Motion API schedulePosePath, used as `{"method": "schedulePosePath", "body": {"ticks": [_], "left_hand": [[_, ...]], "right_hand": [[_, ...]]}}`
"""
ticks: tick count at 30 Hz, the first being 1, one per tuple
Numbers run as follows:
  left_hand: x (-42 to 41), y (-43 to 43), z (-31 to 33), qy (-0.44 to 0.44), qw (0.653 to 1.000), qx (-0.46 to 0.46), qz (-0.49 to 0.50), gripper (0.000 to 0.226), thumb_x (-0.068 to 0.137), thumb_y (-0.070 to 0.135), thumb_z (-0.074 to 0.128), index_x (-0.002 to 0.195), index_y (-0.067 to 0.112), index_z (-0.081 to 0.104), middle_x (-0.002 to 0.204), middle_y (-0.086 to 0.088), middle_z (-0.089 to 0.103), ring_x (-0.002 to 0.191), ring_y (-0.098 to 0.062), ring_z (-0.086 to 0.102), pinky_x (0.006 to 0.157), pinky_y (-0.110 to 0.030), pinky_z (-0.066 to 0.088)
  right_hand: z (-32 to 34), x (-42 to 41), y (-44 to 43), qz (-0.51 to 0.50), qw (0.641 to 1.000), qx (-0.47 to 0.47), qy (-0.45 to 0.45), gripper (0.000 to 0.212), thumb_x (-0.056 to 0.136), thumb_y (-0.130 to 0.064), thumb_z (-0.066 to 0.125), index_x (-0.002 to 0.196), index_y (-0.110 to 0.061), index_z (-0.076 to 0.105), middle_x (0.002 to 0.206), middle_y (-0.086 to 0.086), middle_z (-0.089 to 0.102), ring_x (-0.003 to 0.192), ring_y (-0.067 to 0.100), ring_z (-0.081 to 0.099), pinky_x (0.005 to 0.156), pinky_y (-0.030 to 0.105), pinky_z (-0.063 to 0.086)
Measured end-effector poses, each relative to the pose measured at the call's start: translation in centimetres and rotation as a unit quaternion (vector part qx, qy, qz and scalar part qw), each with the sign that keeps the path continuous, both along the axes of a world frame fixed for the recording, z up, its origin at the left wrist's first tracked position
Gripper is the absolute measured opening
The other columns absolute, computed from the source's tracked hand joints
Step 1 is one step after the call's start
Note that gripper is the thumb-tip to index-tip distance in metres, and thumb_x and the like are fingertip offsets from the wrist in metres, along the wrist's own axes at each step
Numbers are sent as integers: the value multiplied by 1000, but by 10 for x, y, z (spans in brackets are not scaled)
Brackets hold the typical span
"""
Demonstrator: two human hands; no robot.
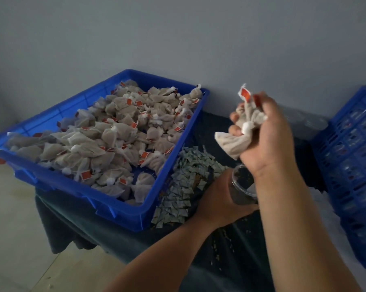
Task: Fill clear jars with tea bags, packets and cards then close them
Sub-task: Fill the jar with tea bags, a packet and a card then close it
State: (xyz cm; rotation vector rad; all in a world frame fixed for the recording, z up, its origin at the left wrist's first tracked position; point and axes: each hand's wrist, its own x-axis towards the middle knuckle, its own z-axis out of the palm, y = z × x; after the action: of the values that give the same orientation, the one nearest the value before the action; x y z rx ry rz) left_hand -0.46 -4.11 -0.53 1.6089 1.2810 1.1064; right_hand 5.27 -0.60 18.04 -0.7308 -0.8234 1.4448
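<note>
My right hand [268,135] grips a bunch of white tea bags [239,131] with red tags, raised just above a clear jar [241,184]. My left hand [218,199] holds that jar upright by its side on the dark cloth; the jar's mouth is uncovered and my right wrist hides part of it. A blue tray [119,209] to the left is heaped with several more tea bags [114,135]. A pile of small pale packets [184,184] lies between the tray and the jar.
A blue slatted crate [352,157] stands at the right, with clear containers inside. More clear jars [306,123] sit blurred behind my right hand against the grey wall. The dark cloth [106,237] hangs over the table's left edge above a pale floor.
</note>
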Motion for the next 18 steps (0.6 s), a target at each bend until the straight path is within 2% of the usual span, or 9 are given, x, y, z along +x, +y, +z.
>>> {"method": "schedulePosePath", "body": {"ticks": [2,5,8,10,13,15,18], "left_hand": [[2,2,-6,-8,1000,25,7,85,66,55,97,131,65,44,129,39,60,118,15,59,90,-5,49],[3,5,-13,-13,999,50,10,92,64,57,97,134,71,39,131,46,54,121,22,53,91,4,40],[4,6,-13,-18,998,53,5,94,64,58,98,139,64,41,134,39,58,123,16,57,93,-4,47],[5,6,-14,-20,998,63,4,96,64,57,98,141,60,42,135,34,60,124,10,59,97,-15,53],[5,6,-14,-12,997,70,15,98,63,56,99,141,61,41,136,34,59,125,8,60,99,-23,55],[5,6,-13,-12,998,65,18,96,62,55,99,140,61,42,134,34,60,123,8,61,98,-22,56],[6,5,-12,-1,997,69,21,92,62,57,97,133,68,40,130,41,57,118,15,59,90,-4,49]], "right_hand": [[-7,30,-2,-48,997,19,-53,22,101,-37,65,90,-21,75,82,-3,66,73,12,61,54,23,46],[-31,58,-2,-105,987,-7,-123,24,95,-40,67,97,-18,75,86,0,65,77,13,61,56,24,46],[-54,65,-3,-124,977,-72,-156,25,101,-38,65,98,-17,78,83,1,70,72,11,65,64,29,50],[-65,68,-5,-109,975,-95,-166,24,99,-35,65,86,-21,81,82,1,72,77,14,69,73,35,55],[-70,74,-11,-102,963,-53,-245,28,99,-27,61,80,-33,80,89,-4,76,84,17,75,77,32,60],[-67,75,-14,-111,951,-24,-288,29,100,-22,61,77,-34,73,87,-9,72,83,15,72,75,28,57],[-63,78,-18,-112,955,11,-276,22,88,-35,63,70,-23,59,78,-11,60,77,5,58,83,36,43]]}}
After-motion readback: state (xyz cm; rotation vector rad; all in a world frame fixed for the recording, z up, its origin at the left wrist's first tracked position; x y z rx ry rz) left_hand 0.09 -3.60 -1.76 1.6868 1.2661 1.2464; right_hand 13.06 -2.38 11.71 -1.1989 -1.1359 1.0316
